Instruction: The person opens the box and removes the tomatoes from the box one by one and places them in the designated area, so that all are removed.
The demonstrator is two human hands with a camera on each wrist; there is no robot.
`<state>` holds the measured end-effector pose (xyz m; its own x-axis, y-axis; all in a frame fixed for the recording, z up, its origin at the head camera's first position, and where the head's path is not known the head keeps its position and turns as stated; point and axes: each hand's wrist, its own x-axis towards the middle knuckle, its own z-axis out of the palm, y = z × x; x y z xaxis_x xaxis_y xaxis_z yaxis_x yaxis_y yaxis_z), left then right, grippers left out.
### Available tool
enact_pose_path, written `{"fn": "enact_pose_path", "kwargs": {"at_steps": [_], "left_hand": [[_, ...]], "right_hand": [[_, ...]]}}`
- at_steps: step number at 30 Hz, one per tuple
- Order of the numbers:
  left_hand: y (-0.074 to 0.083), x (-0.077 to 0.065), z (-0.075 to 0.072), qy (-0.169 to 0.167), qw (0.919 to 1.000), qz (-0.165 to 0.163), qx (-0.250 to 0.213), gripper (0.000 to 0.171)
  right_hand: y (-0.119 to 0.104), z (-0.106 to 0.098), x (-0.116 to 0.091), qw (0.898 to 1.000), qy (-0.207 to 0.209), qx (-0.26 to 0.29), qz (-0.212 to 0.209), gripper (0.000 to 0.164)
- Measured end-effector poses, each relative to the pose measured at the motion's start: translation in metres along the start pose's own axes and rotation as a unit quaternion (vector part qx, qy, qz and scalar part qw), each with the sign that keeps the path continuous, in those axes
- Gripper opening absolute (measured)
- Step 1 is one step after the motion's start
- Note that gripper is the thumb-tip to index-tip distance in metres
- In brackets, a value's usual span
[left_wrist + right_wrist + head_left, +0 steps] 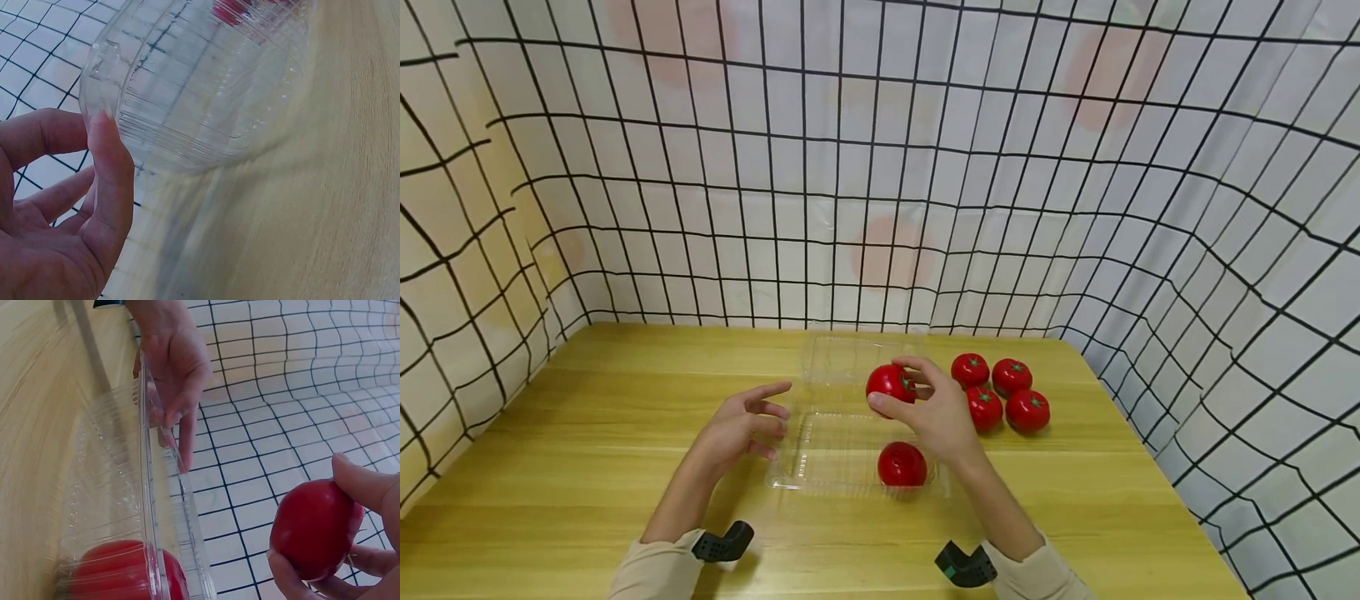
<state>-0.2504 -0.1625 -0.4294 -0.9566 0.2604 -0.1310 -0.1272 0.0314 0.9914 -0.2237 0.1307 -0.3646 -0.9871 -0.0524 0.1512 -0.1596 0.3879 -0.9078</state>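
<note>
Between the thumb and fingers of my right hand (942, 412) is a red tomato (889, 385) with a green stem top, held above the right side of a clear plastic clamshell container (790, 482). The right wrist view shows the held tomato (315, 528) gripped from its sides. A second tomato (902, 464) sits inside the container's near right part. At the container's left edge, my left hand (733, 429) pinches the rim (103, 81), thumb tip on it and the other fingers spread. The transparent lid (842, 358) lies folded back behind the base.
Several more tomatoes (1028, 411) stand grouped on the wooden table (625, 400), right of the container and beyond my right hand. White walls with a black grid (880, 167) enclose the table at the back and both sides.
</note>
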Motion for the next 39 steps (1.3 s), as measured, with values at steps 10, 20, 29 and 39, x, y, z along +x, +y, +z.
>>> {"fn": "enact_pose_path", "kwargs": {"at_steps": [10,20,29,39], "left_hand": [[0.001,0.0,0.001,-0.005,1.0,0.001,0.001,0.07],[0.001,0.0,0.0,0.003,1.0,-0.005,0.002,0.071],[0.001,0.001,0.002,0.002,1.0,-0.006,0.001,0.071],[0.001,0.001,0.001,0.004,1.0,-0.004,0.004,0.072]], "right_hand": [[0.001,-0.004,0.001,1.0,-0.002,-0.016,-0.007,0.064],[0.006,-0.022,0.008,0.999,-0.018,-0.048,-0.011,0.07],[0.012,-0.042,0.007,0.997,-0.023,-0.076,-0.005,0.07],[0.027,-0.061,0.004,0.99,-0.02,-0.137,-0.004,0.068]]}}
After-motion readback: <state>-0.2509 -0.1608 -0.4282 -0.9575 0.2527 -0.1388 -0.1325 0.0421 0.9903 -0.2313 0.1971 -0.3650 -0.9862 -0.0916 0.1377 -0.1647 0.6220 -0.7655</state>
